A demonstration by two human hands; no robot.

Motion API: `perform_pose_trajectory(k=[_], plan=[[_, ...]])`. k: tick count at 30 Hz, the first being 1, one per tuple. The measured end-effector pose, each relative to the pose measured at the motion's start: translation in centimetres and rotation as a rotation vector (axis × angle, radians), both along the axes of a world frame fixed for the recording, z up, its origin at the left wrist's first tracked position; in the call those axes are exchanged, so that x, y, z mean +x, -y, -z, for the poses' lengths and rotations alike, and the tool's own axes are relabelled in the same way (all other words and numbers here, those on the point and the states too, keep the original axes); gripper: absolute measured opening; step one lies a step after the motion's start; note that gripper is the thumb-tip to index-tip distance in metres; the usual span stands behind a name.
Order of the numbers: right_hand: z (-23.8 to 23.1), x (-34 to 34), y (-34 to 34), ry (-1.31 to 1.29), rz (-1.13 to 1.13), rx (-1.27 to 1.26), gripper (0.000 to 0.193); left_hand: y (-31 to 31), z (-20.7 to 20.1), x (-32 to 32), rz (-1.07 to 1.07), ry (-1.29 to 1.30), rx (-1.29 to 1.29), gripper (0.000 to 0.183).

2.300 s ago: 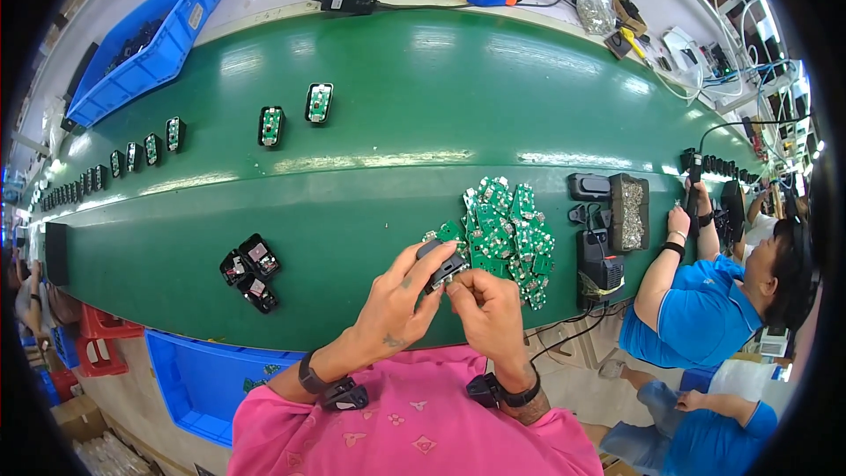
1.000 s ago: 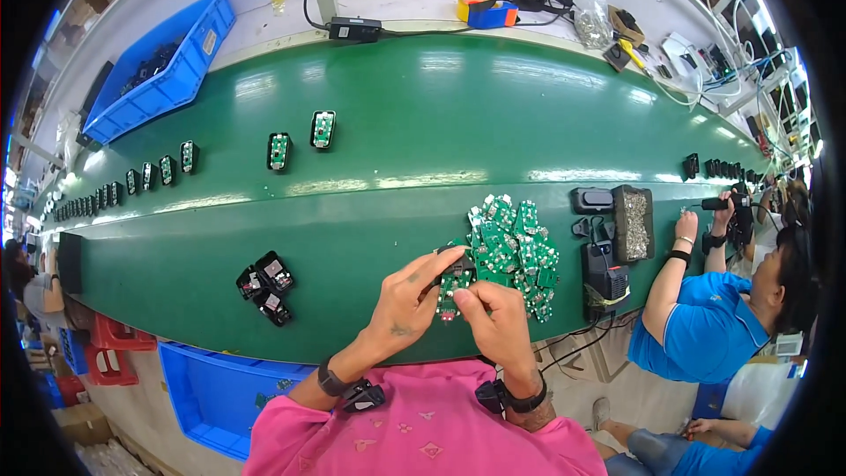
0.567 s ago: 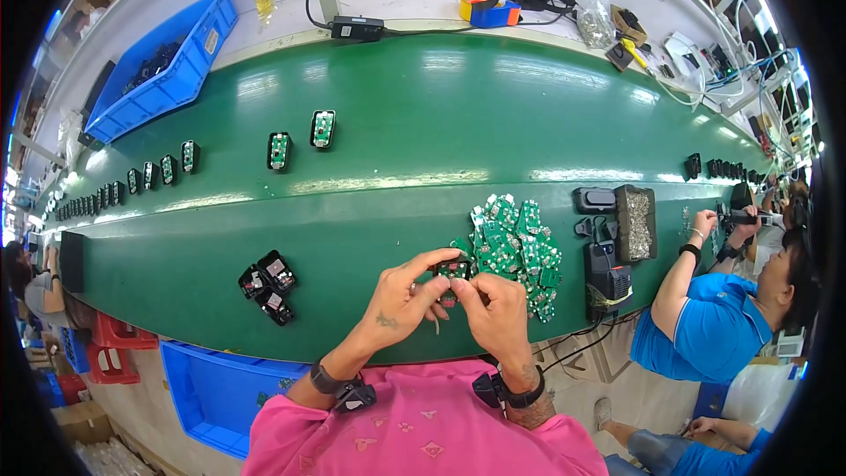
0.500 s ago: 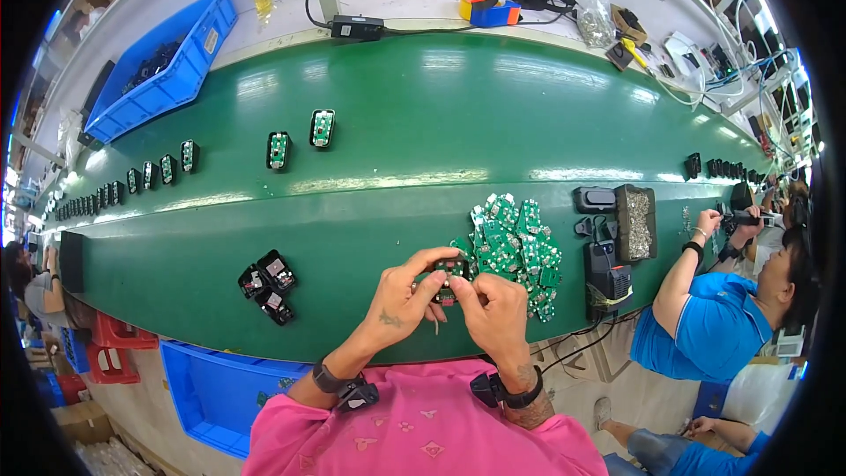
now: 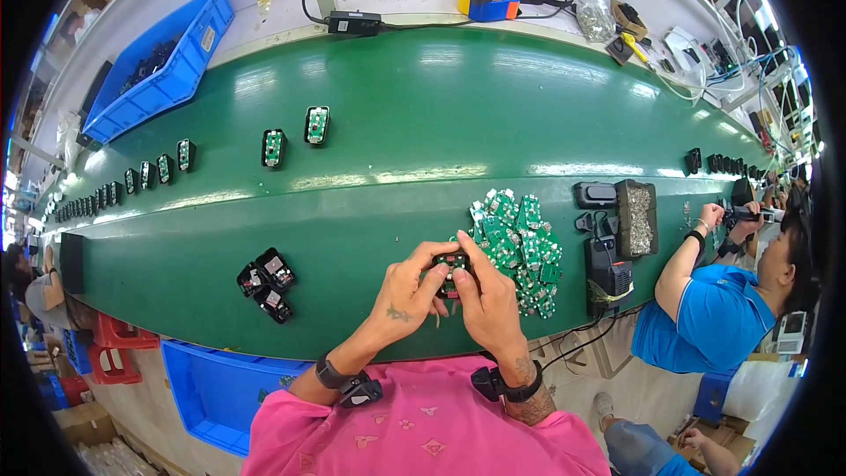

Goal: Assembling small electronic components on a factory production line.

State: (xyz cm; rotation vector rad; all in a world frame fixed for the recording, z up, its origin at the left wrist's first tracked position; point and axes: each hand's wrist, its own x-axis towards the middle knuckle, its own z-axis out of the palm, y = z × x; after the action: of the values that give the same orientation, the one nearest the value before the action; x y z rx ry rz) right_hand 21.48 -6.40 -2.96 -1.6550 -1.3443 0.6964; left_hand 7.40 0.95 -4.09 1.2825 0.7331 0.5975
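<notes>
Between both hands, close to the front edge of the green table, is a small black housing (image 5: 453,260) with a green circuit board in it. My left hand (image 5: 407,293) is closed round its left side, thumb on the board. On the other side my right hand (image 5: 486,300) grips it, with the thumb on the board and the index finger along the far edge. A thin light strip hangs below the housing. Just beyond my right hand lies a heap of green circuit boards (image 5: 520,247). Several open black housings (image 5: 267,282) sit together to the left.
Two housings with boards (image 5: 317,125) stand farther back, and a row of them (image 5: 165,167) runs left. A blue crate (image 5: 167,70) is at the back left. Right of the heap are a soldering station (image 5: 608,273) and a tip-cleaning tray (image 5: 636,219). A co-worker (image 5: 718,308) sits at right.
My right index finger has stretched out along the far side of the housing. Both thumbs still press on the board, and the housing stays in nearly the same place.
</notes>
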Motion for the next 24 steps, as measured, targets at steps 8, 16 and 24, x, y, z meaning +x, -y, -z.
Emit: perform_pose_trajectory(k=[8, 16, 24], plan=[[2.3, -0.8, -0.3, -0.006, 0.085, 0.196, 0.039, 0.8, 0.5, 0.3, -0.124, 0.025, 0.422, 0.031], [0.7, -1.4, -3.9, 0.164, -0.077, 0.004, 0.037, -1.0, 2.3, -1.4, -0.240, -0.017, 0.119, 0.032], [2.0, -3.0, -14.0, 0.103, -0.298, -0.043, 0.030, -2.0, 1.0, -8.5, -0.656, -0.363, 0.548, 0.043]])
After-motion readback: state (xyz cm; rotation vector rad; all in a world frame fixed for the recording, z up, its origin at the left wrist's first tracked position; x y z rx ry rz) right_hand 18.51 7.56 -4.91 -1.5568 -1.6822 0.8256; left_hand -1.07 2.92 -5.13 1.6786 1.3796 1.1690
